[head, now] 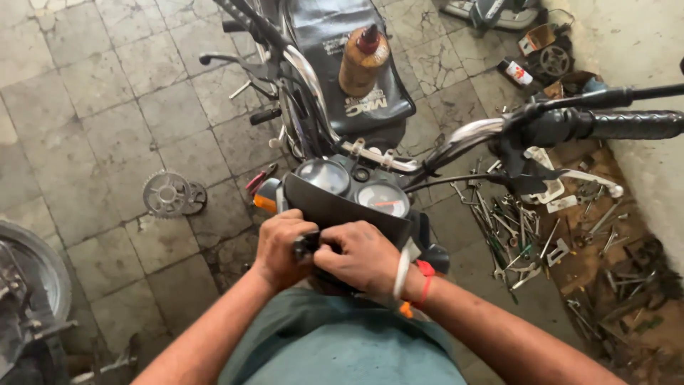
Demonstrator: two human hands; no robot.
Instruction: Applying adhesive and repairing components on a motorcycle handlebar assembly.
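Below the motorcycle's twin round gauges (356,187), in the head view, both hands meet at the back of the dark headlight cowl (335,208). The left hand (281,246) is clamped around a small black part (306,246) just under the cowl's lower edge; the right hand (363,257), with red and white bands at the wrist, has its fingers curled over the same part from the other side, so both are closed on it. What the part is I cannot tell; the fingers hide most of it.

The cowl looks seated on the bike, gauges in place, so the fitting seems well along, with this small piece not yet let go.

Beyond the gauges, a worn brown plastic bottle (362,63) with a red cap stands on the glossy black tank cover (335,43). Right of the gauges runs the chrome handlebar (463,135) with its ribbed rubber grip, and under it loose steel spanners (513,235) lie scattered. Left of the gauges, a toothed sprocket (167,194) rests on the cracked stone floor (92,121).
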